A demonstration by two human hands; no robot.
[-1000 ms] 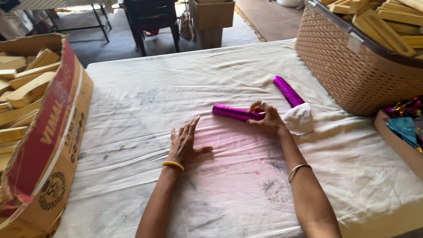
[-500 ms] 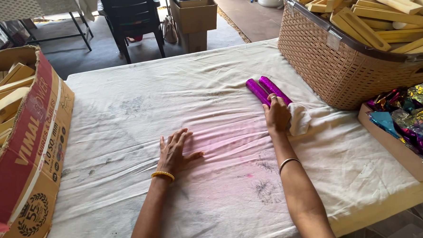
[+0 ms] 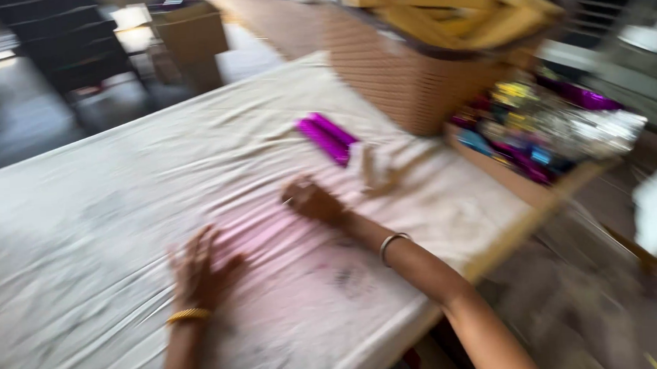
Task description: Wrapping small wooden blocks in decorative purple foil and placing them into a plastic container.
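Observation:
The view is blurred by head motion. My left hand point(image 3: 199, 271) lies flat, fingers spread, on the white cloth of the table point(image 3: 108, 216); a yellow bangle sits on its wrist. My right hand point(image 3: 311, 201) rests on the cloth nearer the middle, fingers curled, with a silver bangle on the wrist; nothing shows in it. Two shiny purple wrapped sticks point(image 3: 326, 136) lie side by side beyond it, apart from the hand. A small pale cloth bundle point(image 3: 376, 168) sits just right of them.
A brown woven basket point(image 3: 405, 85) full of yellowish wooden sticks stands at the far right of the table. Beside it an open box point(image 3: 548, 131) holds shiny coloured foil wrappers. Cardboard boxes and dark chairs stand on the floor beyond the table.
My right hand has drawn back from the purple sticks toward me, leaving them side by side. The camera has swung right, so the big cardboard box at left is out of view.

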